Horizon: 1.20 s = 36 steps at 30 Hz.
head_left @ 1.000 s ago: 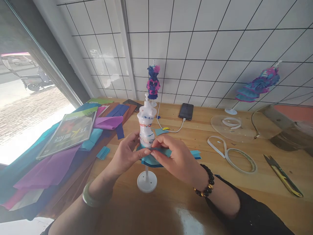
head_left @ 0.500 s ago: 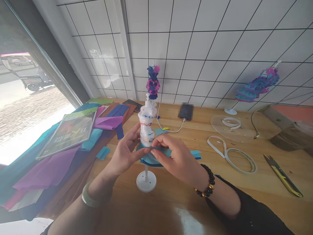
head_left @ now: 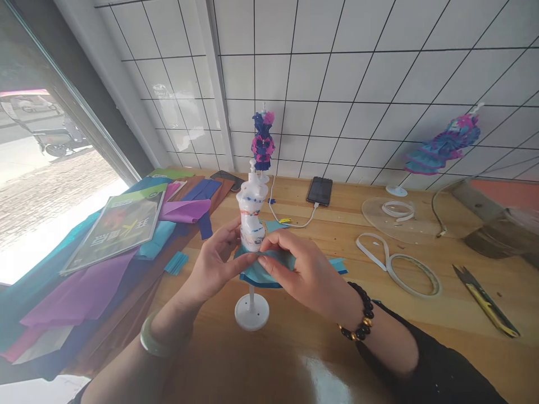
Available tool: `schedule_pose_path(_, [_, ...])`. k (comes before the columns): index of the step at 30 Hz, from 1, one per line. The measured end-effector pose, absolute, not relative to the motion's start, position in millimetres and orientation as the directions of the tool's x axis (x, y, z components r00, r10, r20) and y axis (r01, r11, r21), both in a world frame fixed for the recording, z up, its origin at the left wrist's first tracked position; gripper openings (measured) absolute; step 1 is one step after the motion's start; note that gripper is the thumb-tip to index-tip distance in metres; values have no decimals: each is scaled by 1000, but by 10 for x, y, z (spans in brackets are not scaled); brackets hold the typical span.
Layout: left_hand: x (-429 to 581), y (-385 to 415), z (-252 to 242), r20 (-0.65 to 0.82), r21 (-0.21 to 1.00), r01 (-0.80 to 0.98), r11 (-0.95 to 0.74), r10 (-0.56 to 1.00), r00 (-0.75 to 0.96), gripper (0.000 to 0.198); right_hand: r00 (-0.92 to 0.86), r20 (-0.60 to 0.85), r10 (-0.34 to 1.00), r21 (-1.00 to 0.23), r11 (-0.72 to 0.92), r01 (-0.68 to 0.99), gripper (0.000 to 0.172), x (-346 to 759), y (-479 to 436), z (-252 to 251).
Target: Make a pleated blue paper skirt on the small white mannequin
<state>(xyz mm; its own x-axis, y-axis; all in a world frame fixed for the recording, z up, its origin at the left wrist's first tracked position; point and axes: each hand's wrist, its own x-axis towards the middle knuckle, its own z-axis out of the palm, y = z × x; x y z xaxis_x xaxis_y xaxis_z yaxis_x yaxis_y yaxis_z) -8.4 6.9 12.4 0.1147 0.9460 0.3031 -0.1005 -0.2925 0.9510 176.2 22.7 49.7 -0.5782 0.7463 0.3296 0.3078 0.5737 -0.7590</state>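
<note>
A small white dress form (head_left: 252, 216) stands upright on a round white base (head_left: 251, 312), with bits of blue and red around its torso. Around its lower edge hangs a teal paper skirt (head_left: 263, 275) with a darker blue hem. My left hand (head_left: 221, 252) is closed at the left side of the form, thumb pressing the skirt's top edge. My right hand (head_left: 295, 266) pinches the same edge from the right, its thumb and forefinger meeting my left thumb at the front. Fingertips hide the exact spot they grip.
Coloured paper sheets (head_left: 80, 292) and a printed packet (head_left: 113, 227) lie left. Behind stand two dressed forms, one blue and pink (head_left: 263, 146), one tilted-looking (head_left: 444, 143). A phone (head_left: 320, 191) with a cable, a tape roll (head_left: 415, 275) and a yellow-handled cutting tool (head_left: 484, 303) lie right.
Both hands keep their pinch on the skirt's top edge, almost unmoved. The whole view has shifted very slightly.
</note>
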Motion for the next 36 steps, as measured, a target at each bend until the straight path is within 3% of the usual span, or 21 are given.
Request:
schedule_pose_path(15, [-90,88,110,239,960,-168,-222,967,87,53,-560,264,785,-765,524,374,14,1818,320,525])
schedule_pose_path(36, [-49,53,194,268,962,-82,-259,954,134,49,-610,252,752,-703,575,418,11,1845,259,635])
